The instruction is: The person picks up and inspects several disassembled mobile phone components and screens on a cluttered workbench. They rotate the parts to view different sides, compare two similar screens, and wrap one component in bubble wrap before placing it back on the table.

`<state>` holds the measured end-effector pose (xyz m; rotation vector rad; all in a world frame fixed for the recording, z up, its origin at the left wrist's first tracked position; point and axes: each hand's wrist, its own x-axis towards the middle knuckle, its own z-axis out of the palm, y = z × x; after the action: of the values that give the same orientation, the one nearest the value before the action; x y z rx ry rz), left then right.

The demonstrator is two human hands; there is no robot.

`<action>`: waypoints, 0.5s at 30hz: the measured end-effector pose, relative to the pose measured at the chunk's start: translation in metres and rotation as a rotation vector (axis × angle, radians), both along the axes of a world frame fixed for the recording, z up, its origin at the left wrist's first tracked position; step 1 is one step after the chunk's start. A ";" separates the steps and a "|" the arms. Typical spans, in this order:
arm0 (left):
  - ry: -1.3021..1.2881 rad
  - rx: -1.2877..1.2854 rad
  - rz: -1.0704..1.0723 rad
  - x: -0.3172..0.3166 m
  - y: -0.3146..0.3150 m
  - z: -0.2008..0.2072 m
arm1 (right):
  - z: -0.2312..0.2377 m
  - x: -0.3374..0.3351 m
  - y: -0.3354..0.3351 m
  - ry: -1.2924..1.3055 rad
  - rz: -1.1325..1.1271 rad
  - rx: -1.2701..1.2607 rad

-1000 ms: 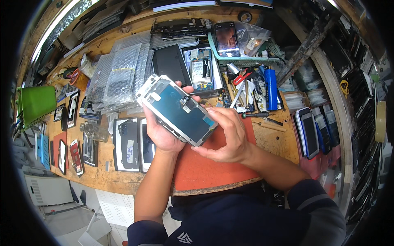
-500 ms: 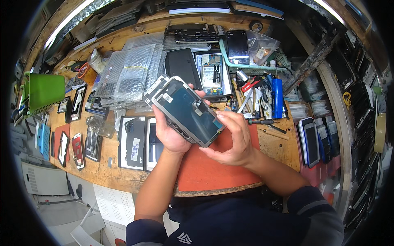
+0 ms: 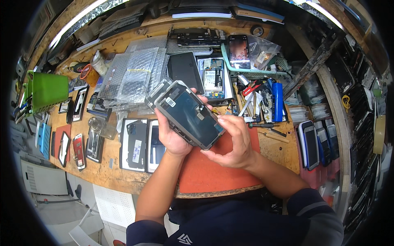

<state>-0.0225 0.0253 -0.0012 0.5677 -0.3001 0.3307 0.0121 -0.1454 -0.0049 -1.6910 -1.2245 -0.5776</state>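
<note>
A dark phone screen panel [image 3: 188,112], back side up with a small white label, lies tilted over the orange mat [image 3: 217,172]. Beneath it, offset to the upper left, are other grey phone frames [image 3: 158,95] in a stack. My left hand [image 3: 174,137] is wrapped round the stack from below, thumb along its left edge and fingertips showing at the far side. At the lower right end, my right hand [image 3: 236,141] has its index finger on the panel's edge and its thumb by the near corner. Where the right fingers press is partly hidden.
Behind the hands lie bubble-wrap sleeves [image 3: 135,74], an opened phone [image 3: 214,78] and a teal tray [image 3: 230,67] with a lit phone [image 3: 239,51]. Hand tools [image 3: 256,96] lie to the right. Boxed phones [image 3: 133,143], a glass jar [image 3: 101,128] and a green basket [image 3: 48,91] are left.
The view has shifted slightly. The screen of the phone in the teal tray now shows a brighter picture. Both hands keep nearly the same hold on the stack.
</note>
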 end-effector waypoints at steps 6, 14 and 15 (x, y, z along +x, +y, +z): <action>0.018 0.016 0.003 0.000 0.000 0.002 | 0.001 -0.001 -0.002 0.031 0.000 -0.027; 0.127 0.143 0.160 0.001 -0.004 0.001 | 0.003 -0.002 -0.004 0.142 -0.034 -0.123; 0.126 0.164 0.159 0.001 -0.004 0.000 | 0.004 -0.003 -0.004 0.152 -0.044 -0.135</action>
<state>-0.0216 0.0209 -0.0008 0.7724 -0.1618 0.4241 0.0091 -0.1489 -0.0008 -1.8431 -1.1407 -0.3914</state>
